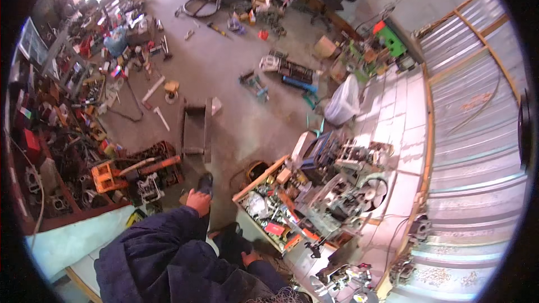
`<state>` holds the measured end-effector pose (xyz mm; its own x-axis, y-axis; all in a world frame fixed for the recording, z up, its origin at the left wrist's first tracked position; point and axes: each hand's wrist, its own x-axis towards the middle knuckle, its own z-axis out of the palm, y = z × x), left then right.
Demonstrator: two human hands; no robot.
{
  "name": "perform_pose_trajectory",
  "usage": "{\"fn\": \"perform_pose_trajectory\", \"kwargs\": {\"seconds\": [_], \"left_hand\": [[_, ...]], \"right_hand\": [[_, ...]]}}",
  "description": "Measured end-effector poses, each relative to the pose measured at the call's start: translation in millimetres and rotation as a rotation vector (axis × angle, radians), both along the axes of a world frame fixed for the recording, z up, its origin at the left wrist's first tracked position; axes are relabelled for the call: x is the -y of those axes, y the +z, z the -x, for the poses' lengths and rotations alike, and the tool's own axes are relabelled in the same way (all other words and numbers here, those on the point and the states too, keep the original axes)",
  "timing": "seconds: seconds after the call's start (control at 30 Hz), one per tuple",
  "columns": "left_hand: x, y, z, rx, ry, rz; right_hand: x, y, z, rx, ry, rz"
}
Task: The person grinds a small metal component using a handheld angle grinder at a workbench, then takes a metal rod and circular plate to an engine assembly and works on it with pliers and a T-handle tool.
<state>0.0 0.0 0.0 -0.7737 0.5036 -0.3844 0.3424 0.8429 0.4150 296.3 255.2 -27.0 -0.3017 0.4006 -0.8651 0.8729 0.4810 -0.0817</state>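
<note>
My left hand (198, 203) rests at my bent knee, just behind a dark shoe (205, 183). Its fingers look slightly apart, and I see nothing held in them. My right hand (251, 257) lies low against my dark trouser leg (231, 242), with fingers loosely spread and no object visible in it. Dark sleeves cover both arms. Nearest to my right hand is a wooden-edged tray (260, 179) full of tools and metal parts. Left of my left hand lies an orange tool (105, 177) among greasy parts.
A rusty open metal box (196, 129) stands on the floor ahead. Heaps of parts (84, 87) line the left side. A white sack (343, 101), blue-handled equipment (300, 83) and a machine with a round wheel (373, 193) stand to the right, beside a corrugated metal sheet (477, 163).
</note>
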Motion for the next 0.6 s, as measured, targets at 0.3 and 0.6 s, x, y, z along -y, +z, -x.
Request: {"fn": "perform_pose_trajectory", "kwargs": {"seconds": [0.3, 0.6], "left_hand": [[111, 91, 89, 0.306, 0.497, 0.135], [278, 66, 139, 0.207, 1.232, 0.14]], "right_hand": [[-69, 38, 102, -0.536, -0.278, 0.278], [-57, 125, 222, -0.3, 0.061, 0.056]]}}
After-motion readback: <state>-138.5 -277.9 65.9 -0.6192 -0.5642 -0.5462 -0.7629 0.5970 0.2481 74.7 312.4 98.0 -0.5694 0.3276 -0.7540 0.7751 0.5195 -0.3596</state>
